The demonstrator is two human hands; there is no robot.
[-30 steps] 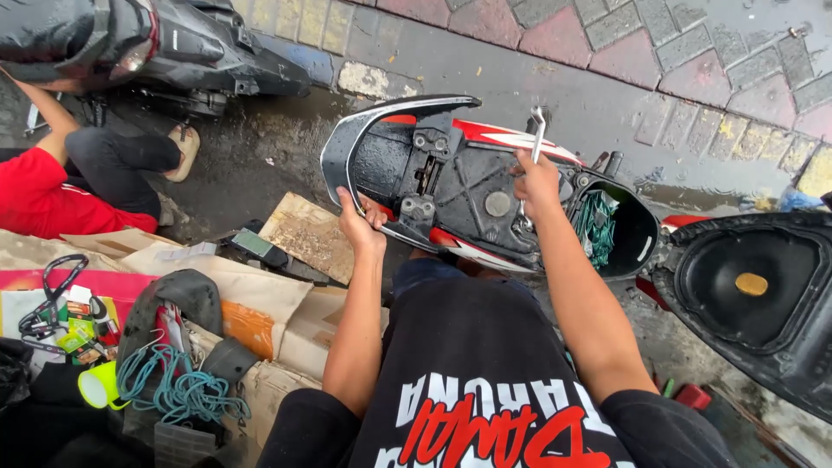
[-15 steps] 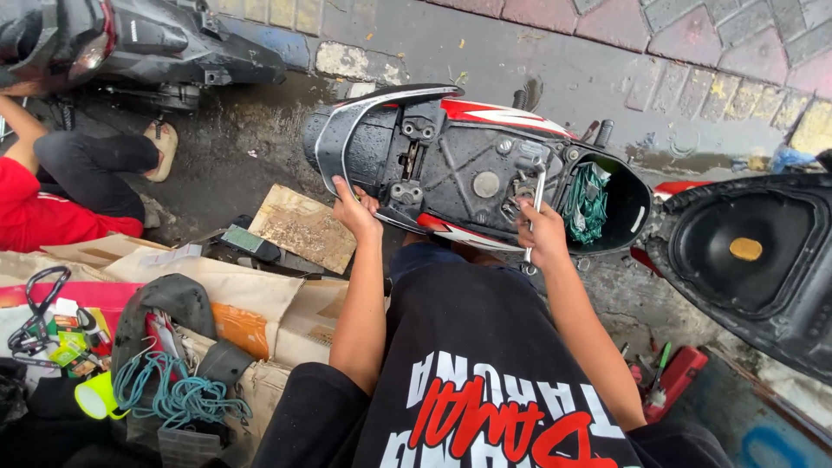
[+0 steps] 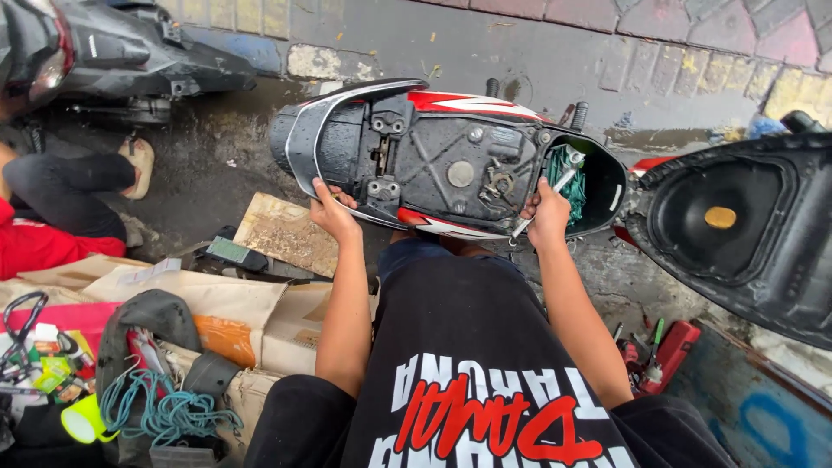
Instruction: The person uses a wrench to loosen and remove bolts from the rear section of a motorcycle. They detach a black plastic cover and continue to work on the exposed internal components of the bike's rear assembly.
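Nearest us, our left hand (image 3: 334, 212) curls closed over the near rim of the upturned scooter seat (image 3: 446, 156), apparently steadying it on our lap. Our right hand (image 3: 548, 214) is wrapped shut around a metal wrench (image 3: 544, 201), whose far end points at the fittings on the seat's black underside, by a green cloth (image 3: 568, 178). To the left lie cardboard sheets (image 3: 260, 295), a coil of blue-green rope (image 3: 160, 412) and a red toolbox (image 3: 663, 351) at right. Beyond, wet pavement (image 3: 537, 48), an open scooter compartment (image 3: 737, 225), a parked scooter (image 3: 104, 52) and a seated person's red sleeve (image 3: 35, 247).
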